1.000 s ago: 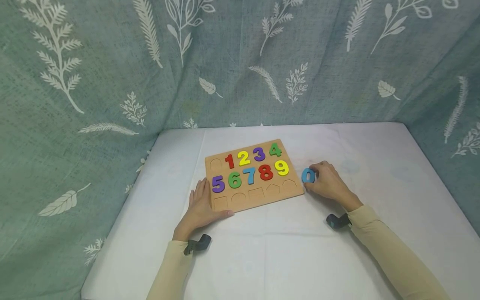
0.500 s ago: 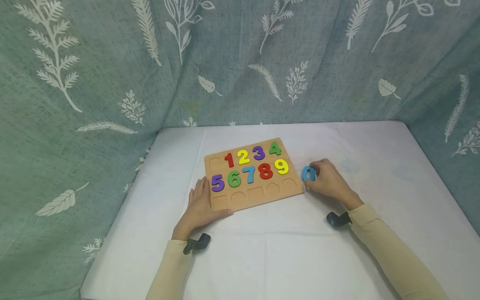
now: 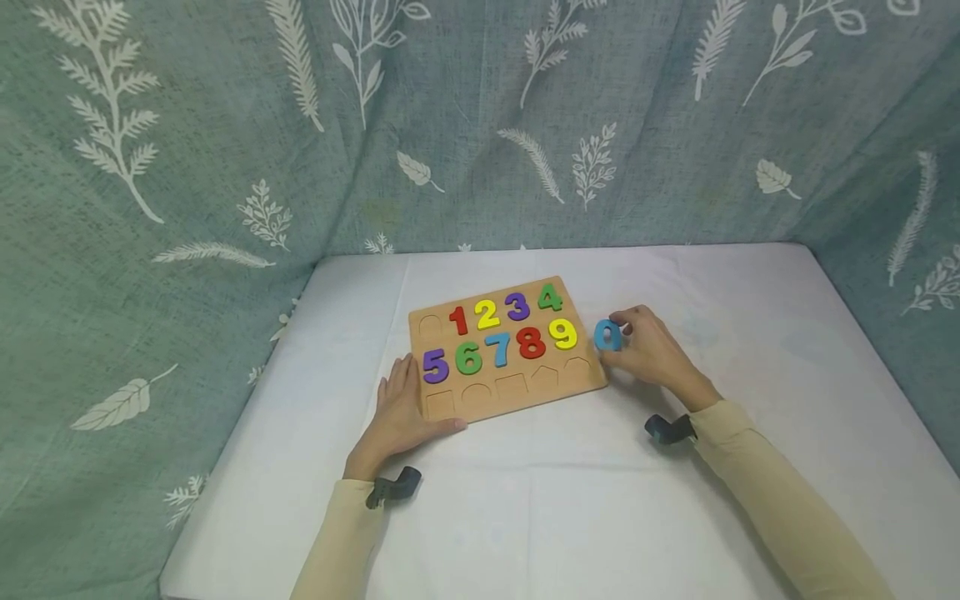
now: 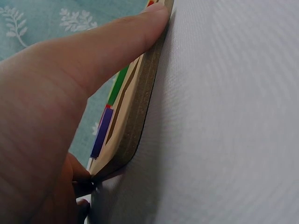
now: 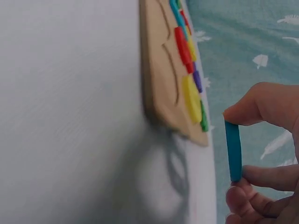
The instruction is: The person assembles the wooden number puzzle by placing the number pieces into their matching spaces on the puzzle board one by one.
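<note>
A wooden number puzzle board [image 3: 495, 398] lies slightly turned on the table, with coloured numbers 1 to 9 in two rows. Its top left recess holds no piece, nor do the several shape outlines along the front edge. My left hand [image 3: 397, 419] rests at the board's front left corner, the thumb [image 4: 135, 35] along the front edge and the fingers by the left side. Between thumb and fingers, my right hand [image 3: 651, 350] pinches a blue number 0 [image 3: 607, 335] beside the board's right edge. The right wrist view shows this blue 0 [image 5: 234, 151] edge-on, raised off the table.
White cloth covers the table [image 3: 525, 517]. A green-blue curtain [image 3: 480, 125] with white leaf prints hangs behind it and along the left and right sides. Each wrist carries a small black camera, the left camera [image 3: 397, 485] and the right camera [image 3: 670, 429].
My right hand has lifted the blue 0 and shifted it a little left and up, nearer the board. The left hand and the board stay in place.
</note>
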Demonstrator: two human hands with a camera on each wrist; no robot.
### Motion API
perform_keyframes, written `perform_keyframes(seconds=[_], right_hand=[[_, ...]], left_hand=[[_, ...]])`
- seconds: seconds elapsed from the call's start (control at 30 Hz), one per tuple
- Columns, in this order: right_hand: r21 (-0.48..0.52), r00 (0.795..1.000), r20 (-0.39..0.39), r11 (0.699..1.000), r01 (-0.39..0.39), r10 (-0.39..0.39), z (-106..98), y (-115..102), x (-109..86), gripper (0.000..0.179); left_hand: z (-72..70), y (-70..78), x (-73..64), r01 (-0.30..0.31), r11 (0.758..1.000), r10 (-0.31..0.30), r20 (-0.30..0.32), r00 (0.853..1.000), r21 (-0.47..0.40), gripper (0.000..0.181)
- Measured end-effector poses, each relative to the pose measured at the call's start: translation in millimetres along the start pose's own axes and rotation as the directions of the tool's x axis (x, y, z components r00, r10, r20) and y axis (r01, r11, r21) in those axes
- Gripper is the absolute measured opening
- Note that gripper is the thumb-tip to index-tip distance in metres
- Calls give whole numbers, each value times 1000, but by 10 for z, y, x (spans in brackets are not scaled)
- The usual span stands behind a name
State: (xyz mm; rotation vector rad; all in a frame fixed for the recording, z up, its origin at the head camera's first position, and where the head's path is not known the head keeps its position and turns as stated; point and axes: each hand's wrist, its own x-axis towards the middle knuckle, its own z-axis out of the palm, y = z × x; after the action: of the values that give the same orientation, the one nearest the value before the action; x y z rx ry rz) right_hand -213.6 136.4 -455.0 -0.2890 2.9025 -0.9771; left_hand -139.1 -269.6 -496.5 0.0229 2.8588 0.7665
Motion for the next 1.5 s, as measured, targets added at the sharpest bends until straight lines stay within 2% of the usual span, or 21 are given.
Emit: perform_keyframes(seconds=[0.63, 0.97, 1.2, 1.5], right_hand=[[103, 992, 14, 987, 122, -124, 110, -548, 294, 65], [164, 975, 54, 965, 205, -217, 191, -784, 450, 66], [201, 969, 48, 952, 230, -244, 259, -916, 530, 65], [154, 956, 29, 947, 283, -291, 356, -1119, 633, 64]], left_hand=[[4, -10, -5, -5, 1000, 5, -10, 1000, 0, 147], [-7, -7, -11, 5, 1000, -5, -3, 1000, 11, 148], [-5, -4, -27, 3, 1000, -3, -7, 1000, 14, 148], [1, -14, -16, 1, 1000, -1, -8, 1000, 14, 148]])
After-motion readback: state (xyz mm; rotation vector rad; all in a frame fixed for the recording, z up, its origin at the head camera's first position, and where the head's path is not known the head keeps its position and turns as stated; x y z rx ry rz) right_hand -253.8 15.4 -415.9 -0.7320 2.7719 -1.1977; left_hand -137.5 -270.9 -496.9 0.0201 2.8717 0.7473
